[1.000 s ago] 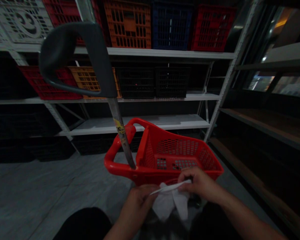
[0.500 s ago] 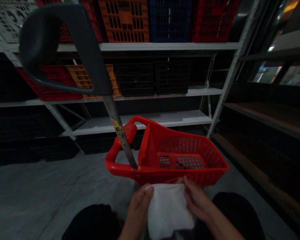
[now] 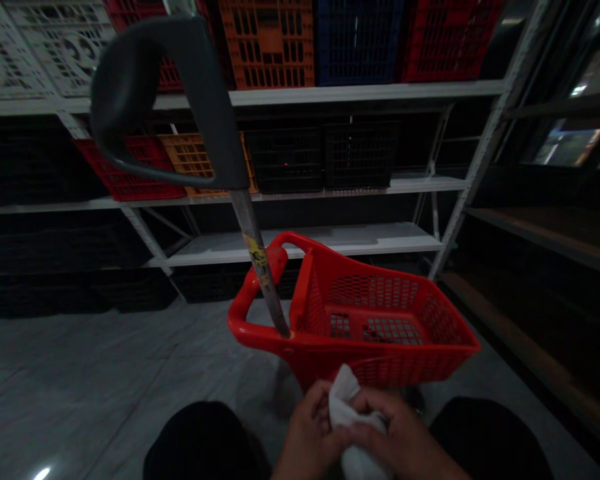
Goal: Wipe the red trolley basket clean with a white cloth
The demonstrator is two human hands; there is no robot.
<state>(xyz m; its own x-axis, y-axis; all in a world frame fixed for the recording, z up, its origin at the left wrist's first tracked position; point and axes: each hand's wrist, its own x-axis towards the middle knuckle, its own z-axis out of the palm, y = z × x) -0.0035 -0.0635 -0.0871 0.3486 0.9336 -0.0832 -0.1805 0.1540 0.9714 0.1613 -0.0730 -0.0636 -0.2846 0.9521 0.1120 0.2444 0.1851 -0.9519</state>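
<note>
Metal shelving (image 3: 300,97) fills the background; its top shelf carries one orange crate (image 3: 265,43), one blue crate (image 3: 357,40), two red crates (image 3: 450,40) and pale patterned crates (image 3: 65,47) at far left; the shelf below holds one red, one orange and two black crates; a single red plastic shopping basket (image 3: 375,340) stands on the grey floor (image 3: 80,353), its long pole (image 3: 257,260) rising to a dark curved handle (image 3: 145,87); the left hand (image 3: 310,430) and right hand (image 3: 395,427) sit close together just beside the basket's near edge; their fingers (image 3: 380,413) curl inward, pressed around one white cloth (image 3: 345,403) bunched between both hands, below the basket's rim.
</note>
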